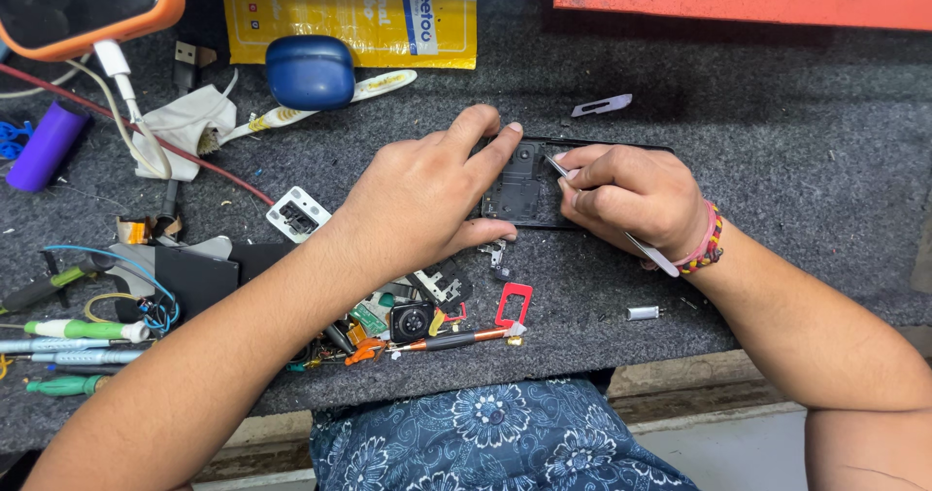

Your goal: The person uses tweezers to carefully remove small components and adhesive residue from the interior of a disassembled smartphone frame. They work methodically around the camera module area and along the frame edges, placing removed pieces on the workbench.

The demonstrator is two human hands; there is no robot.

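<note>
The opened black phone (524, 192) lay mid-mat with parts already stripped out beside it, while the left hand (427, 195) pressed it down, fingers spread, and the right hand (631, 195) pinched tweezers (649, 251), apparently mid-disassembly.

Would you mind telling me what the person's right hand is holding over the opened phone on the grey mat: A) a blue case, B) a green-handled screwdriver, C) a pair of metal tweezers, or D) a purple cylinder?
C: the right hand pinches slim metal tweezers whose tip reaches into the opened phone, while the left hand steadies the phone on the mat.
</note>
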